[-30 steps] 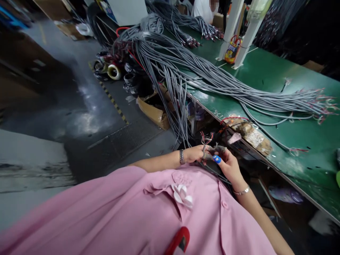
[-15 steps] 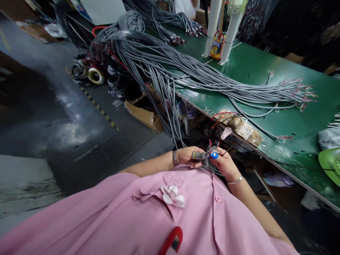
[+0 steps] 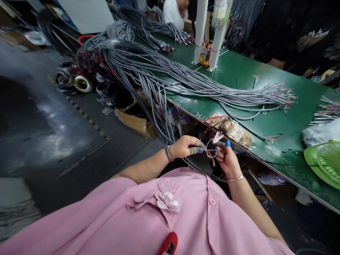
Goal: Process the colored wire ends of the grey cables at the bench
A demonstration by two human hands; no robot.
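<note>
My left hand and my right hand meet in front of my chest, just below the edge of the green table. Both are closed on the stripped end of a grey cable, whose thin coloured wires fan out between my fingertips. Grey finger cots cover my left fingertips, and a blue cot sits on a right fingertip. The cable's grey sheath runs down under my hands toward my lap.
A long bundle of grey cables lies across the table and hangs off its left edge. A taped brown block sits at the near edge, a green fan guard at right. Tape rolls and cardboard lie on the floor. Another person sits at the far end.
My hands have risen slightly and drawn apart, spreading the coloured wires between them. My view has shifted right, bringing the green fan guard further into sight.
</note>
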